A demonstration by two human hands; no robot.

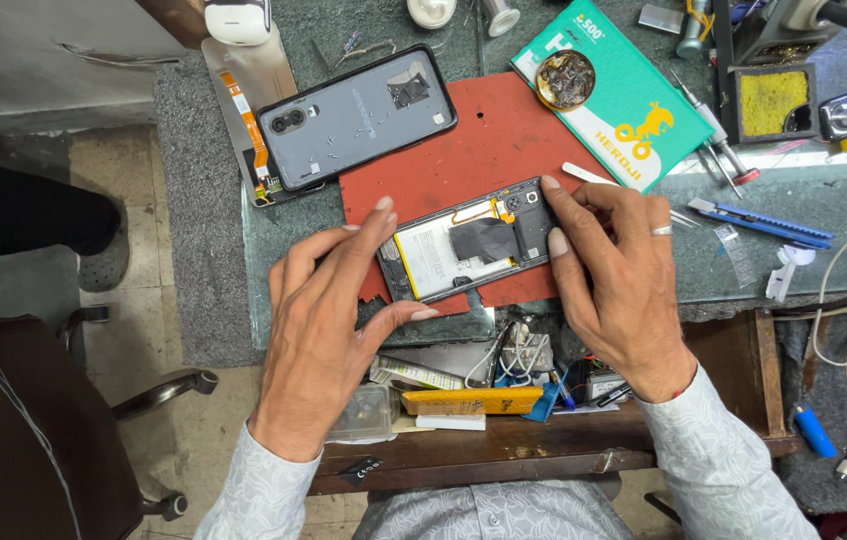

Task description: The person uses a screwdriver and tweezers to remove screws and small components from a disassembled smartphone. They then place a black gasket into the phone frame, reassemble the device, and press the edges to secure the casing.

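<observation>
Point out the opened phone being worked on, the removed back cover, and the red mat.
Opened phone (464, 245): head view, on the black tape patch at its middle.
Back cover (359, 118): head view, on its grey middle.
Red mat (484, 140): head view, on bare mat above the phone.

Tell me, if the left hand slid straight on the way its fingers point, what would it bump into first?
The left hand points up and right, already touching the opened phone. Past that it would probably meet the right hand gripping the phone's far end, though heights are hard to judge.

Opened phone (469, 245) lies on mat (464, 140), back cover (356, 117) behind-left.
</observation>
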